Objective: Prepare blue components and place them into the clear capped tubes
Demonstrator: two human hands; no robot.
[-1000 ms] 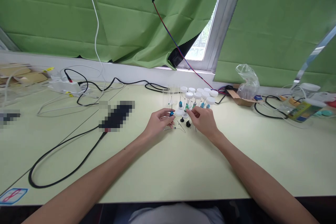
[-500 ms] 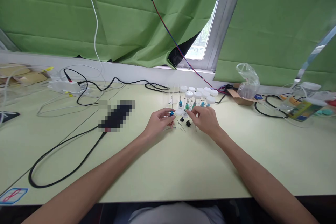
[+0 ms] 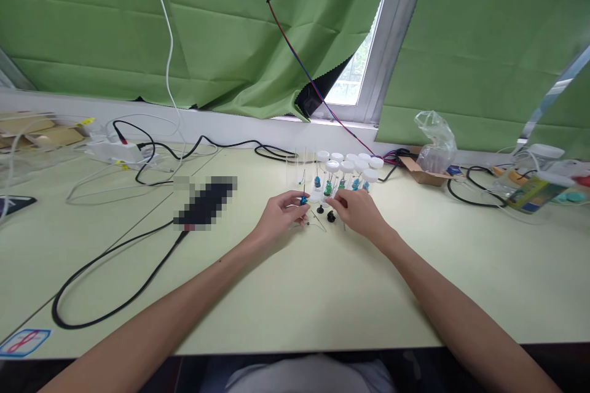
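Note:
My left hand (image 3: 282,215) pinches a small blue figure (image 3: 303,201) with a thin dark rod standing up from it. To its right, my right hand (image 3: 358,209) has its fingers pressed together; whatever they may hold is too small to make out. Between the hands lie two small black pieces (image 3: 330,216) and a thin bent wire (image 3: 318,219). Just behind are several clear bottles with white caps (image 3: 332,166), with blue and green figures (image 3: 327,188) hanging inside. A clear open container (image 3: 295,172) stands at the left of this group.
A black cable (image 3: 58,295) loops over the table at left, beside a pixelated dark object (image 3: 205,202). A white power strip (image 3: 117,150) sits behind. At right are a cardboard box (image 3: 424,173) holding a plastic bag and a yellow-labelled tub (image 3: 537,190).
My right fingertips have dropped very slightly beside the bottles. My left hand keeps its pinch on the blue figure, almost in the same place.

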